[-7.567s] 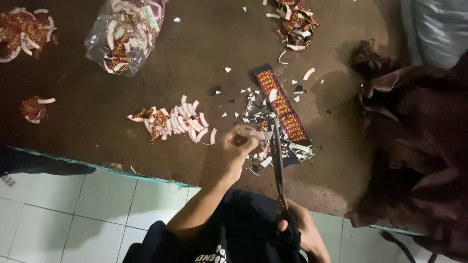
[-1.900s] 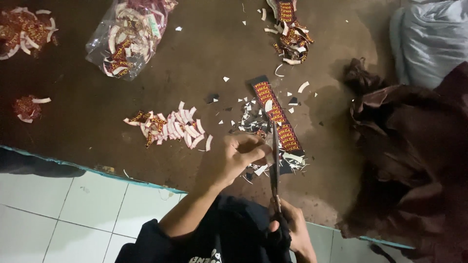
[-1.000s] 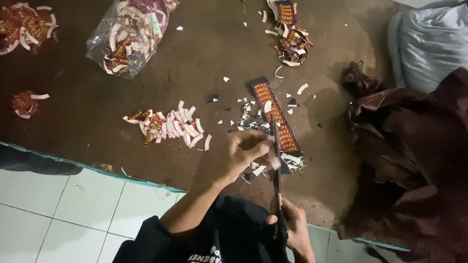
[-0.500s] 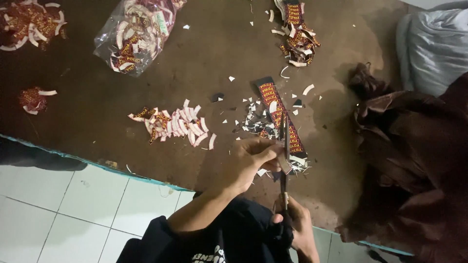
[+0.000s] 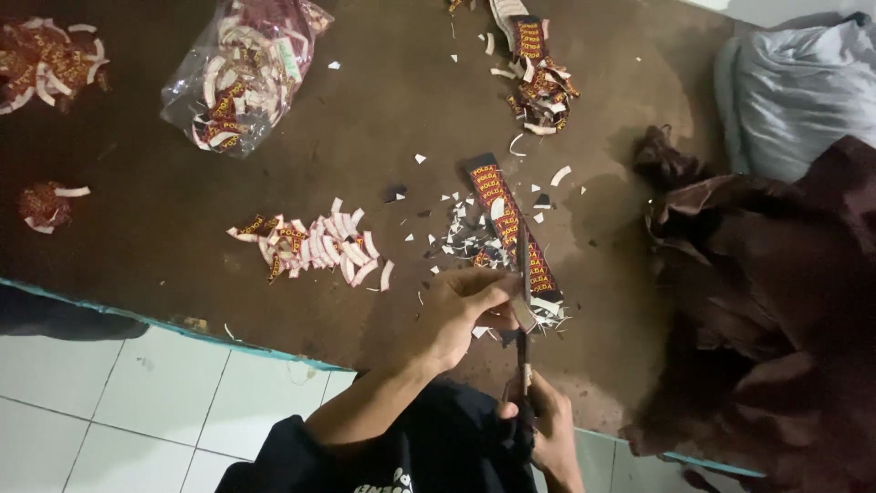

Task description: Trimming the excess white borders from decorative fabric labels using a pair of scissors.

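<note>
Your left hand (image 5: 461, 310) pinches the label strip (image 5: 511, 233) flat on the tabletop (image 5: 411, 100), steadying it. Your right hand (image 5: 546, 429) grips scissors (image 5: 523, 310), blades along it.

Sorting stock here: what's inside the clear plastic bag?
The clear plastic bag holds a heap of small red-and-white woven labels, curled and jumbled. Those deeper in the heap are covered.

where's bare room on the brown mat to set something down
Free: the stretch between the plastic bag and the cut label pile, and left of that pile. Crowded: around the label strip, scissors and both hands.
</note>
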